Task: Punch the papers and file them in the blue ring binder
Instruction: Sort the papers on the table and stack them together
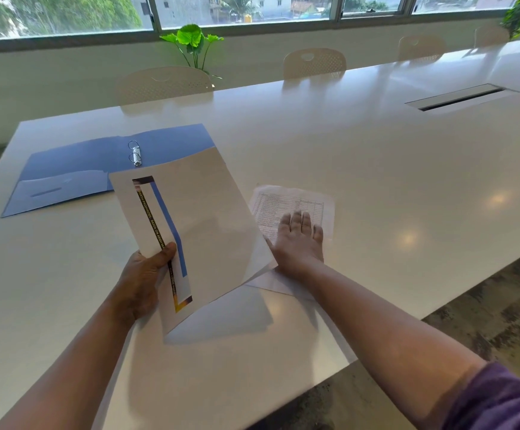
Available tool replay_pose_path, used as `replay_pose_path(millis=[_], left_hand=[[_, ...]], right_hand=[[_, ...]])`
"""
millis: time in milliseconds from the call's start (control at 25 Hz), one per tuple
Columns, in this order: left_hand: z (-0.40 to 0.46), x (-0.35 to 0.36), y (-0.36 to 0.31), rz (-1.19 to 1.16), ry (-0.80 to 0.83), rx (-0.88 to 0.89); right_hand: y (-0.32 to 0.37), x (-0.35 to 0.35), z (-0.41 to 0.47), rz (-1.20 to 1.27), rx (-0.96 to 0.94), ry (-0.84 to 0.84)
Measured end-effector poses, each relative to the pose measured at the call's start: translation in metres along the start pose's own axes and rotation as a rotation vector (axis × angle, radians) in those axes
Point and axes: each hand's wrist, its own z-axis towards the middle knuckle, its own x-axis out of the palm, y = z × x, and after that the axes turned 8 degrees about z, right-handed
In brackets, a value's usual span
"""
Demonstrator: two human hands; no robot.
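The blue ring binder [97, 162] lies open on the white table at the left, its two metal rings [134, 153] near the middle. My left hand [147, 280] grips a white sheet with a blue and black printed stripe [196, 231], lifted and tilted above the table, thumb on top at its lower left edge. To its right, a printed sheet with a table of text [286, 203] lies flat. My right hand [299, 240] rests flat on that sheet, fingers straight. More white paper [271, 282] shows under the lifted sheet. No hole punch is in view.
The long white table [376, 181] runs to the right, with a cable slot [460, 97] set in it. Several pale chairs [165, 85] line the far side. A green plant [193, 41] stands by the window. The near table edge drops to patterned floor [485, 321] at right.
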Motion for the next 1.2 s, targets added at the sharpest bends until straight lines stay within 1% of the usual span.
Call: replay_pose_path(millis=[80,200,320,400,440,480,520,560,600,640,680,720,800,920,1200], left_hand=[[0.0,0.0,0.0,0.0,-0.005,0.005],[0.001,0.0,0.001,0.004,-0.009,0.008],[0.001,-0.001,0.001,-0.001,-0.003,0.005],[0.0,0.0,0.0,-0.004,0.01,0.003],[0.0,0.001,0.0,-0.005,0.017,0.003],[0.0,0.001,0.0,-0.001,0.018,0.002],[0.0,0.001,-0.001,0.004,0.018,0.0],[0.0,0.001,-0.001,0.007,0.016,-0.003],[0.0,0.001,-0.001,0.007,0.014,-0.006],[0.001,0.001,-0.001,0.01,0.009,-0.007],[0.001,0.0,0.0,0.013,0.001,-0.01],[0.001,0.0,0.0,0.014,-0.006,-0.015],[0.002,-0.002,0.001,0.008,-0.005,-0.023],[0.001,-0.001,0.0,0.007,0.011,-0.026],[-0.001,0.003,-0.003,0.022,-0.031,-0.036]], right_hand=[[-0.006,0.0,0.005,-0.082,-0.054,0.01],[-0.015,-0.007,0.012,-0.155,-0.184,0.048],[-0.028,-0.019,0.014,-0.21,-0.333,0.104],[-0.034,-0.025,0.013,-0.224,-0.394,0.129],[-0.035,-0.026,0.013,-0.214,-0.416,0.112],[-0.035,-0.027,0.012,-0.186,-0.423,0.05],[-0.033,-0.029,0.012,-0.139,-0.409,-0.062],[-0.032,-0.031,0.012,-0.082,-0.356,-0.196],[-0.031,-0.036,0.014,-0.024,-0.258,-0.297],[-0.031,-0.042,0.016,0.027,-0.131,-0.331],[-0.032,-0.049,0.017,0.062,-0.005,-0.302],[-0.033,-0.055,0.018,0.072,0.095,-0.235],[-0.037,-0.062,0.022,0.053,0.193,-0.111],[-0.04,-0.064,0.036,0.089,0.225,-0.046],[-0.04,-0.07,0.043,0.216,0.304,-0.019]])
